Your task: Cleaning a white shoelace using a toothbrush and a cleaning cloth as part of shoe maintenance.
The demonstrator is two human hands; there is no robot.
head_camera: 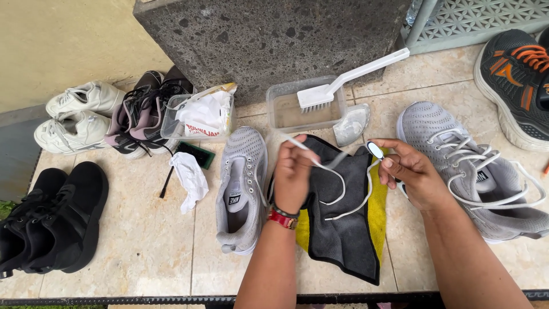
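1. Left hand (294, 174): fingers closed, pinching one end of a white shoelace (337, 191) above the cloth.
2. Right hand (413, 174): thumb and fingers closed on the lace's other part, beside a small dark oval piece (375, 150).
3. Shoelace: it sags in loops between both hands, its long axis running left to right; each hand has a hold on it.
4. Appearance: flat, white, limp, unthreaded.
5. Beneath: dark grey cloth (343, 240) over a yellow cloth (377, 209).
6. Flanking: laceless grey shoe (240, 189) left, laced grey shoe (474, 171) right.
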